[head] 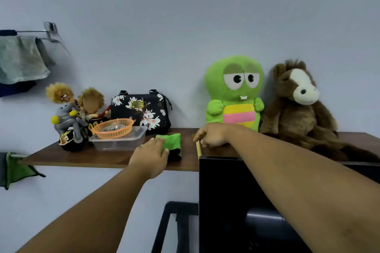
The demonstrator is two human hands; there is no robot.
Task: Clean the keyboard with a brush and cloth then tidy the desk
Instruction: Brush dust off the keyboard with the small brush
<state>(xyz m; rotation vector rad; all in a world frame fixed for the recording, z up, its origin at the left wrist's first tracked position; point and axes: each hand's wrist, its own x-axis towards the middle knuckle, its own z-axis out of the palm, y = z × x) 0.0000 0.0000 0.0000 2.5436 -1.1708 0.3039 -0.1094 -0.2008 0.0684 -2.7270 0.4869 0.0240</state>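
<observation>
A folded green cloth with a black edge (173, 141) lies on the brown wall shelf (82, 159). My left hand (152, 155) rests flat on the cloth's left part, fingers together. To its right, my right hand (211, 135) is curled around the top of a pale wooden brush handle (198, 149), which points down toward the shelf's front edge. The brush's head is hidden under the hand. No keyboard is in view.
On the shelf stand a doll pair on a toy motorbike (72, 117), an orange basket (113, 128) in a clear plastic box (119, 141), a floral black bag (141, 111), a green plush (234, 92) and a brown plush horse (298, 104). A black monitor (236, 201) rises below.
</observation>
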